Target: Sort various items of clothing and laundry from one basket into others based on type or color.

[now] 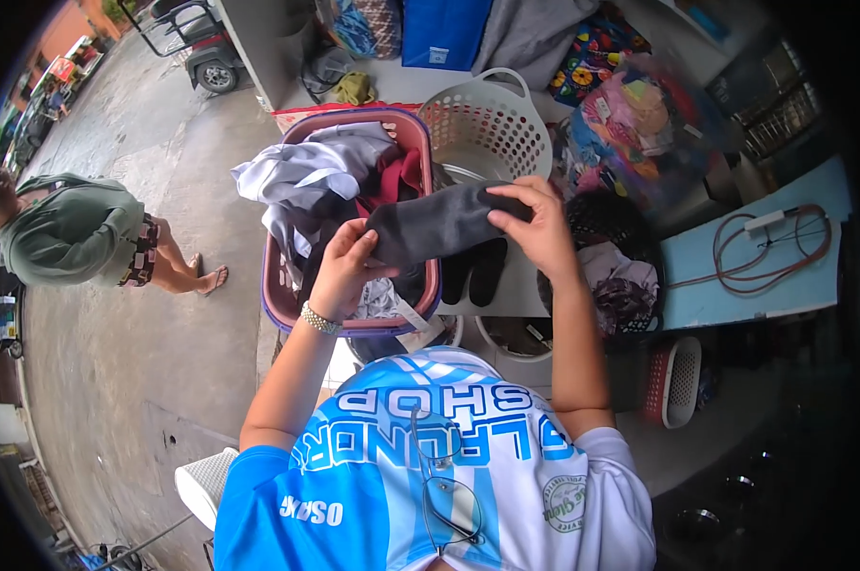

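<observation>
A dark grey sock (pixel 430 223) is stretched out between my two hands, above the right side of a pink laundry basket. My left hand (pixel 349 265) pinches one end between thumb and fingers, and my right hand (pixel 533 220) grips the other end. Below the sock, the pink basket with a purple rim (pixel 430 300) holds a pale grey garment (pixel 323 168), a dark red cloth (pixel 400 175) and other dark clothes. More black socks (pixel 485 275) lie on the white surface beside the basket, partly under the held one.
A white perforated basket (pixel 487 128) stands behind, and a black basket of clothes (pixel 622 285) sits at right. Bagged clothes (pixel 637 121) and a blue bag (pixel 445 36) line the back. A coiled hose (pixel 772 250) lies on a light blue board. Another person (pixel 80 228) is on the pavement at left.
</observation>
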Motion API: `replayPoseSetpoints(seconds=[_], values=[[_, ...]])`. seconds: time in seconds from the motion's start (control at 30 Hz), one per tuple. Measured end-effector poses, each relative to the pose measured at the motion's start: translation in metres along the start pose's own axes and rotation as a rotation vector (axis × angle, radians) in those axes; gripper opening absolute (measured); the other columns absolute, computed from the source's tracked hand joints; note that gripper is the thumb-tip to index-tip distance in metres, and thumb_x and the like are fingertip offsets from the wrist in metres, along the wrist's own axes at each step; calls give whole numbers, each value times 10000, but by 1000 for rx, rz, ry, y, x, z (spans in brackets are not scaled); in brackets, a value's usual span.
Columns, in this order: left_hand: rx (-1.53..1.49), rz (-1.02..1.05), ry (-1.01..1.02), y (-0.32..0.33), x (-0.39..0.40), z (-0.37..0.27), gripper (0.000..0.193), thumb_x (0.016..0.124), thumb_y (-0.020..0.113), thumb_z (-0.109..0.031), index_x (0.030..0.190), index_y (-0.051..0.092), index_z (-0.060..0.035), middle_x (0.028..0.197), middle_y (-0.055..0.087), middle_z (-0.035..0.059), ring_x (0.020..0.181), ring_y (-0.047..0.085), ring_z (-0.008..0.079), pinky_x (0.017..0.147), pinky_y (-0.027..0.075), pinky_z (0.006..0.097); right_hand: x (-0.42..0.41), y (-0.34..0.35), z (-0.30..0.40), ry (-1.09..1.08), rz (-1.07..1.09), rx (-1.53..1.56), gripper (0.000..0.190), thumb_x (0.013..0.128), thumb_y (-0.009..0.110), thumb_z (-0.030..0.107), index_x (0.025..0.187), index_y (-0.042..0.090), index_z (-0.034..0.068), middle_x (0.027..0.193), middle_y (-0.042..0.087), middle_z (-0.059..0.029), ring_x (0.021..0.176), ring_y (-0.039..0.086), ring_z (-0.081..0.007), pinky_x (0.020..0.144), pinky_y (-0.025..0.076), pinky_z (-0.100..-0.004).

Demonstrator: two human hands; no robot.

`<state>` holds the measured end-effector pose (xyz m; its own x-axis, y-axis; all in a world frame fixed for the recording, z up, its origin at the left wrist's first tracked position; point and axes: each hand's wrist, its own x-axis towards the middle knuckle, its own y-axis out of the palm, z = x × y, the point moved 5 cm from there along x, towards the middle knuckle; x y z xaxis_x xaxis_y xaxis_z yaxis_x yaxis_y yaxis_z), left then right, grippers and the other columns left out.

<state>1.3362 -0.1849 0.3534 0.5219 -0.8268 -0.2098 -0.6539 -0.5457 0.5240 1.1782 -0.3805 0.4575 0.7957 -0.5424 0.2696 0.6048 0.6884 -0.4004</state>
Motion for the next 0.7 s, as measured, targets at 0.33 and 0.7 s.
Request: replayPoseSetpoints(seconds=[0.33,0.7], values=[[364,284,-185,5,-29,23,305,933,545,-196,1169,494,-8,963,637,77,864,629,143,751,515,271,-42,-46,-39,135,326,-189,215,695,735,88,863,652,-16,754,620,-84,751,615,-187,704,460,-286],[981,-270,116,-110,25,6,329,866,637,-195,1128,561,-12,901,653,70,820,630,196,719,501,286,-37,-48,-187,258,5,-633,520,744,720,312,1189,571,89,1295,461,-233,1199,447,-371,985,383,-397]])
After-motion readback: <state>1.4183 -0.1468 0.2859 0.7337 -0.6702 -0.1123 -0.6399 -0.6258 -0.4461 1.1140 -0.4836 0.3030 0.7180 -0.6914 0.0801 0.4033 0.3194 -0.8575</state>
